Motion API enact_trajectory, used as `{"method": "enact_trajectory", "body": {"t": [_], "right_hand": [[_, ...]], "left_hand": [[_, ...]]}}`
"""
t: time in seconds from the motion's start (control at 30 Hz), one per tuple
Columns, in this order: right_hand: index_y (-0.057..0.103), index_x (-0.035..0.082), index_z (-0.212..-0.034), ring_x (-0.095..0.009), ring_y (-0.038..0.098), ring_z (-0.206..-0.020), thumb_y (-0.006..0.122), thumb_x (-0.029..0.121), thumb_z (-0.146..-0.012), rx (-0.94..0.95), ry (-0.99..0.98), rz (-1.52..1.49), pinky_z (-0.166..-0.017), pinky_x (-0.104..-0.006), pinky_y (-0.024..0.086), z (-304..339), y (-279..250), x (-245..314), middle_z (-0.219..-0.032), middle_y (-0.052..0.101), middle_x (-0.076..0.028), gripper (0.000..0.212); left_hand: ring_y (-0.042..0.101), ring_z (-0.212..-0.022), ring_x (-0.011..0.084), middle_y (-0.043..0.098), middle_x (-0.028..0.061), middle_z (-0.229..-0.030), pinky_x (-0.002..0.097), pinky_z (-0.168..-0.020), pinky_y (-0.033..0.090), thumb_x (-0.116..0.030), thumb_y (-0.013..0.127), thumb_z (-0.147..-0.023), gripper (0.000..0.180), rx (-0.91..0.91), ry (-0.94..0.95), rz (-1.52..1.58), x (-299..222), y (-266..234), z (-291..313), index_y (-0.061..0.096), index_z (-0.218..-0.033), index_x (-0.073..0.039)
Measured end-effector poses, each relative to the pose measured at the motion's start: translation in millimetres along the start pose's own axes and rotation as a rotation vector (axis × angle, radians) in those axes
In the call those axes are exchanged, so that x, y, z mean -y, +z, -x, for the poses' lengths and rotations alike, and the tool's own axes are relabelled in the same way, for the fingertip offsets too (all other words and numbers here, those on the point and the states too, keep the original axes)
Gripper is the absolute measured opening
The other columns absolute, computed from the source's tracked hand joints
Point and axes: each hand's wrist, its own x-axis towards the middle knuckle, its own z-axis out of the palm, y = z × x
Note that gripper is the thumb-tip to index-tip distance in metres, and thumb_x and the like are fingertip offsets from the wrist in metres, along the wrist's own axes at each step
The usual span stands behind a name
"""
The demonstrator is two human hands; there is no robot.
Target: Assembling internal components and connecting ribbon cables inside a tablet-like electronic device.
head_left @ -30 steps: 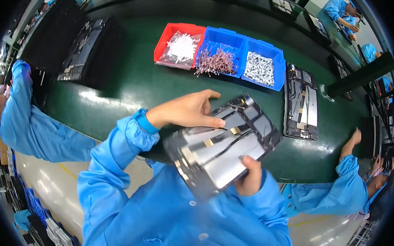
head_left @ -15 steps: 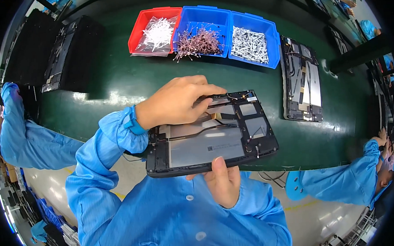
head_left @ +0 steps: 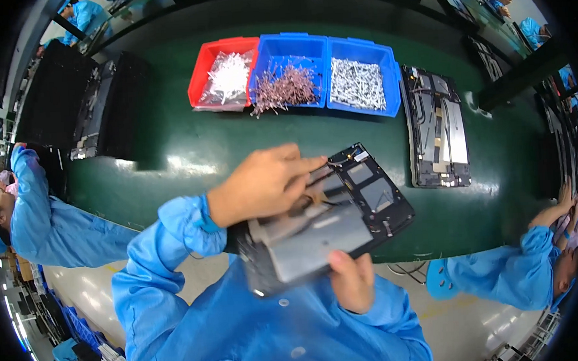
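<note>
Head view: the opened flat device (head_left: 321,241) is held between the person's two hands, at the near edge of the green surface (head_left: 175,134) and in front of the blue smock (head_left: 244,326). The right hand's grip (head_left: 353,283) is clamped on the device's near long edge, thumb on top, the other fingers mostly hidden. The left hand's grip (head_left: 260,187) lies over the far left part, index finger stretched along the far edge; whether its fingers close on anything, I cannot tell.

The device lies askew, its right end angled away from the person. It has a black frame, a broad silver-grey panel in the middle, dark cables, a small tan patch near the left fingers, and two grey rectangles set into the black right end. A small pale label sits by the far right corner. The left end is blurred.
</note>
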Motion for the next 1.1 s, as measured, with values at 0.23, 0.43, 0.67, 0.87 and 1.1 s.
{"method": "enact_trajectory", "body": {"t": [0.23,0.43,0.67,0.87,1.1], "right_hand": [[0.023,-0.003,-0.157,-0.025,0.053,-0.129,0.056,-0.001,-0.099,-0.193,-0.191,0.086,-0.11,-0.0359,0.04,-5,-53,19,-0.146,0.05,-0.017,0.066],[0.037,-0.006,-0.154,-0.027,0.053,-0.133,0.067,0.01,-0.092,-0.31,-0.302,0.344,-0.113,-0.0371,0.039,-5,-103,80,-0.147,0.053,-0.02,0.07],[0.048,-0.01,-0.146,-0.02,0.057,-0.123,0.062,0.017,-0.096,-0.366,-0.454,0.385,-0.107,-0.0284,0.04,-71,-200,176,-0.137,0.06,-0.013,0.059],[0.05,-0.01,-0.144,-0.018,0.056,-0.122,0.06,0.023,-0.097,-0.452,-0.463,0.452,-0.107,-0.0252,0.037,-111,-247,200,-0.134,0.062,-0.012,0.058],[0.057,-0.007,-0.137,-0.014,0.063,-0.11,0.064,0.023,-0.099,-0.403,-0.447,0.619,-0.095,-0.0247,0.047,-145,-225,211,-0.12,0.069,-0.008,0.049]], "left_hand": [[0.063,-0.057,0.0164,0.061,0.0077,-0.08,0.0325,-0.053,0.051,-0.011,0.078,-0.086,0.036,-0.427,-0.208,0.076,7,12,12,0.069,-0.12,-0.006],[0.06,-0.062,0.0175,0.059,0.0066,-0.082,0.0305,-0.055,0.05,-0.001,0.08,-0.081,0.02,-0.78,-0.103,-0.324,49,-17,-5,0.072,-0.099,-0.006],[0.058,-0.069,0.0235,0.054,0.0076,-0.08,0.0362,-0.061,0.048,-0.001,0.076,-0.083,0.019,-0.787,-0.09,-0.462,58,-25,-12,0.073,-0.101,-0.008],[0.059,-0.077,0.0257,0.054,0.0067,-0.084,0.0393,-0.065,0.049,-0.003,0.074,-0.082,0.018,-0.728,-0.092,-0.461,54,-26,-15,0.072,-0.1,-0.007],[0.062,-0.077,0.0294,0.058,0.0097,-0.083,0.0405,-0.066,0.05,-0.008,0.077,-0.082,0.012,-0.737,-0.135,-0.452,61,-19,-12,0.072,-0.093,-0.007]]}}
